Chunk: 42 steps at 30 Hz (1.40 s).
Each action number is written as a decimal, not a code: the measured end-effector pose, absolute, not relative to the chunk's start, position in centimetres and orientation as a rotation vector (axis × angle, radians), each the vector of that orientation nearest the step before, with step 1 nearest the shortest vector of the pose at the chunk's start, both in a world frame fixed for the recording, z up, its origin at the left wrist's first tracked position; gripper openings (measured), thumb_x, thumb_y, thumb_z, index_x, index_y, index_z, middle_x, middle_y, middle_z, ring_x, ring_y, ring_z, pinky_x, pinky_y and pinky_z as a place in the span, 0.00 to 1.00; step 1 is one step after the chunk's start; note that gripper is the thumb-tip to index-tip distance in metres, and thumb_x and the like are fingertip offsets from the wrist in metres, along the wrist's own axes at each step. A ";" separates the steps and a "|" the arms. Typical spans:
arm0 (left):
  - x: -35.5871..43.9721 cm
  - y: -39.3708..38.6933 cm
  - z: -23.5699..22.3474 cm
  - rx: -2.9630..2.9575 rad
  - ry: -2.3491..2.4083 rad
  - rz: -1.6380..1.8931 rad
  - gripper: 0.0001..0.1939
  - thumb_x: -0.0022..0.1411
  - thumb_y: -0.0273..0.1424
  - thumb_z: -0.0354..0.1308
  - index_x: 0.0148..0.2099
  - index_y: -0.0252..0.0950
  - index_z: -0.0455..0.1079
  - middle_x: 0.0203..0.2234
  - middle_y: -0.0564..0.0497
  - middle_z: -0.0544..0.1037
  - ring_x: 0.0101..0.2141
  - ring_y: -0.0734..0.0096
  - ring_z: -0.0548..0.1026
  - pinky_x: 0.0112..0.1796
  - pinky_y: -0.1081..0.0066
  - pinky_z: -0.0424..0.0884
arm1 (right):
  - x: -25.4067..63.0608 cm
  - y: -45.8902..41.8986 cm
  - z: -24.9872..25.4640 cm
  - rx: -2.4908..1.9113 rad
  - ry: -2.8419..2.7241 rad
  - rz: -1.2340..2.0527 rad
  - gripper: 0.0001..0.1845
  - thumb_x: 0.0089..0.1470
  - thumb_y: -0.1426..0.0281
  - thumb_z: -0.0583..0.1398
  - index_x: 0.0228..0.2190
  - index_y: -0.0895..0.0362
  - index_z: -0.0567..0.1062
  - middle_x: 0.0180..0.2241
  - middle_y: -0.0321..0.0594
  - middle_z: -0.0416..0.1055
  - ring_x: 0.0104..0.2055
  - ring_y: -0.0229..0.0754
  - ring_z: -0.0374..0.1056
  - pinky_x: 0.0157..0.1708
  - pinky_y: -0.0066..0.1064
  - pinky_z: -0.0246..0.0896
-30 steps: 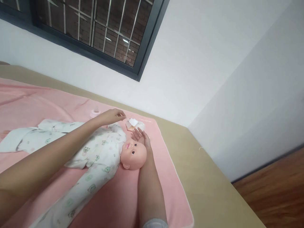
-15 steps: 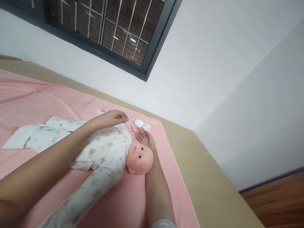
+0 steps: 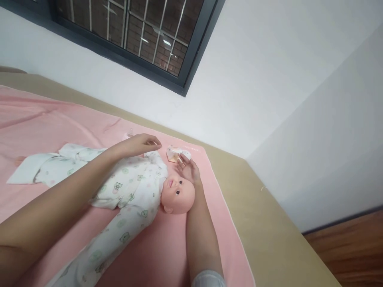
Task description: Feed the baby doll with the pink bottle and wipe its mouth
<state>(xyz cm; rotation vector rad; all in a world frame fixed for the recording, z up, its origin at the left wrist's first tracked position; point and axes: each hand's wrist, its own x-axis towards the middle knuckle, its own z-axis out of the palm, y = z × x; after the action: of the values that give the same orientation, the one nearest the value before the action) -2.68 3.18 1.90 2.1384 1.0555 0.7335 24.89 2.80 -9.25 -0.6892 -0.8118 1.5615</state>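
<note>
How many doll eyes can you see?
2, both on the baby doll: the near eye toward the visible ear, the far eye toward the window. Neither is hidden.

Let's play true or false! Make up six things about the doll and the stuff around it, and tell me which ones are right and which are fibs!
1. The doll lies face up on a blanket. True.
2. The blanket is bright blue. False: it is pink.
3. The right hand is down by the doll's feet. False: it is next to the doll's head.
4. The left arm crosses in front of part of the doll's outfit. True.
5. The outfit is plain black. False: it is white with little printed pictures.
6. Metal bars show through the window glass. True.
</note>
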 end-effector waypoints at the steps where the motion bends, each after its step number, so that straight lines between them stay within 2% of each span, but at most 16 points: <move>1: -2.6 3.1 1.8 2.130 1.059 0.744 0.28 0.56 0.52 0.54 0.48 0.37 0.73 0.45 0.45 0.78 0.46 0.55 0.74 0.44 0.65 0.70 | 25.0 2.5 -8.7 -0.683 -0.853 1.562 0.18 0.56 0.65 0.54 0.44 0.56 0.77 0.50 0.41 0.74 0.45 0.37 0.70 0.47 0.29 0.68; 4: -2.1 2.9 1.7 2.153 1.058 0.797 0.29 0.56 0.51 0.54 0.52 0.37 0.70 0.47 0.45 0.77 0.47 0.55 0.74 0.44 0.65 0.71 | 25.2 1.4 -6.8 -0.690 -1.023 1.576 0.19 0.55 0.65 0.54 0.44 0.58 0.77 0.50 0.42 0.73 0.43 0.39 0.70 0.44 0.30 0.68; 7: -1.4 2.1 1.9 2.173 1.021 0.853 0.29 0.57 0.52 0.53 0.51 0.37 0.70 0.50 0.46 0.75 0.49 0.56 0.73 0.48 0.64 0.69 | 25.5 0.4 -4.7 -0.696 -1.233 1.588 0.20 0.54 0.63 0.57 0.43 0.61 0.78 0.49 0.46 0.74 0.42 0.41 0.69 0.43 0.31 0.68; 10: -0.5 1.0 2.0 2.171 0.968 0.864 0.32 0.53 0.53 0.55 0.53 0.38 0.69 0.52 0.46 0.74 0.50 0.54 0.72 0.50 0.63 0.68 | 25.4 -0.6 -2.4 -0.688 -1.473 1.597 0.24 0.51 0.59 0.61 0.45 0.63 0.77 0.51 0.48 0.72 0.44 0.43 0.69 0.43 0.33 0.67; 14: 0.8 0.1 1.4 2.191 0.955 0.897 0.36 0.48 0.53 0.61 0.54 0.37 0.65 0.52 0.45 0.72 0.48 0.55 0.73 0.45 0.63 0.70 | 24.6 -1.8 0.1 -0.666 -1.694 1.574 0.29 0.49 0.53 0.63 0.47 0.60 0.76 0.53 0.47 0.68 0.45 0.43 0.69 0.46 0.34 0.66; 17: 1.3 0.0 0.9 2.168 0.972 0.987 0.32 0.47 0.51 0.62 0.49 0.37 0.64 0.48 0.45 0.74 0.43 0.56 0.74 0.40 0.64 0.71 | 24.0 -2.5 1.2 -0.638 -1.750 1.533 0.29 0.50 0.52 0.62 0.48 0.59 0.76 0.54 0.46 0.66 0.45 0.42 0.69 0.46 0.34 0.66; 22: 1.2 -0.1 1.5 2.101 0.893 1.092 0.18 0.52 0.45 0.58 0.36 0.35 0.70 0.36 0.48 0.77 0.38 0.60 0.75 0.41 0.65 0.69 | 23.9 -3.2 1.8 -0.634 -1.763 1.513 0.31 0.49 0.51 0.62 0.49 0.57 0.75 0.56 0.46 0.65 0.47 0.44 0.68 0.48 0.37 0.66; 26: 0.4 -0.2 2.4 2.035 0.873 1.016 0.20 0.54 0.47 0.59 0.34 0.34 0.71 0.28 0.50 0.75 0.30 0.64 0.73 0.31 0.69 0.66 | 24.7 -3.0 1.3 -0.591 -1.700 1.545 0.34 0.47 0.51 0.64 0.52 0.55 0.73 0.56 0.47 0.66 0.50 0.46 0.67 0.48 0.36 0.65; 29: -0.4 0.0 2.8 1.891 0.788 0.873 0.20 0.52 0.45 0.62 0.37 0.33 0.69 0.26 0.51 0.74 0.27 0.68 0.72 0.26 0.73 0.64 | 25.8 -2.3 -0.2 -0.526 -1.563 1.529 0.33 0.46 0.50 0.64 0.52 0.51 0.72 0.54 0.44 0.69 0.48 0.44 0.69 0.47 0.35 0.66; 32: -1.0 0.1 3.0 1.867 0.697 0.751 0.18 0.52 0.40 0.64 0.40 0.33 0.69 0.27 0.52 0.74 0.27 0.71 0.71 0.26 0.75 0.63 | 26.7 -1.2 -2.5 -0.524 -1.387 1.508 0.32 0.45 0.51 0.64 0.52 0.49 0.72 0.51 0.41 0.72 0.46 0.42 0.70 0.46 0.34 0.67; 36: -1.1 0.0 2.9 1.975 0.581 0.547 0.14 0.57 0.37 0.58 0.43 0.33 0.71 0.29 0.53 0.73 0.28 0.72 0.70 0.27 0.76 0.63 | 27.0 -0.1 -6.4 -0.630 -1.165 1.543 0.29 0.47 0.54 0.64 0.51 0.48 0.72 0.51 0.39 0.72 0.47 0.41 0.70 0.48 0.33 0.66; 42: -0.6 -0.8 2.9 2.250 0.636 0.364 0.15 0.59 0.40 0.55 0.39 0.33 0.73 0.33 0.52 0.76 0.33 0.69 0.72 0.32 0.76 0.65 | 26.0 0.0 -9.9 -0.832 -1.025 1.605 0.23 0.50 0.59 0.62 0.48 0.51 0.74 0.51 0.40 0.73 0.51 0.45 0.70 0.59 0.41 0.57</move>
<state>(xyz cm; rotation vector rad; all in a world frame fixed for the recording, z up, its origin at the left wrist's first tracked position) -0.55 -0.82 2.88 2.2496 0.6361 0.3639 26.01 0.04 -9.87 -0.8322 -1.0246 1.6050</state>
